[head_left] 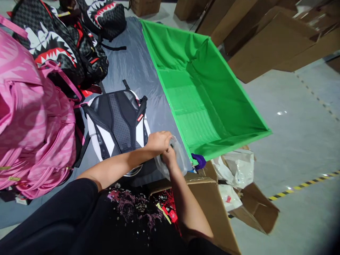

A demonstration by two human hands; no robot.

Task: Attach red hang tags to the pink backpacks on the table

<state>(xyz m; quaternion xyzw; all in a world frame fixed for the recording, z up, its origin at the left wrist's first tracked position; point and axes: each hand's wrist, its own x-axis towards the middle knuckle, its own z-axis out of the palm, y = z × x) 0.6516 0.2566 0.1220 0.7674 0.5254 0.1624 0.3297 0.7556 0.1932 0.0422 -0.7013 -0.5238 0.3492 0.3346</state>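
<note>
At the front edge of the grey-covered table stands a clear plastic tub [181,154]. My left hand [158,141] is closed at its far rim, fingers curled over the edge. My right hand [169,157] reaches inside the tub with its fingers drawn together; whatever they hold is hidden. Just left of the tub lies a black and white backpack [118,118], straps and padded back panel facing up. A small red label [140,117] shows on its right strap. My left forearm crosses over the backpack's lower end.
Pink backpacks [34,117] are piled at the left, with black shark-mouth backpacks [53,46] behind. A green fabric bin [196,95] adjoins the table on the right. Below my arms, an open carton [209,209] contains red tags. More cardboard boxes [273,42] stand at the back right.
</note>
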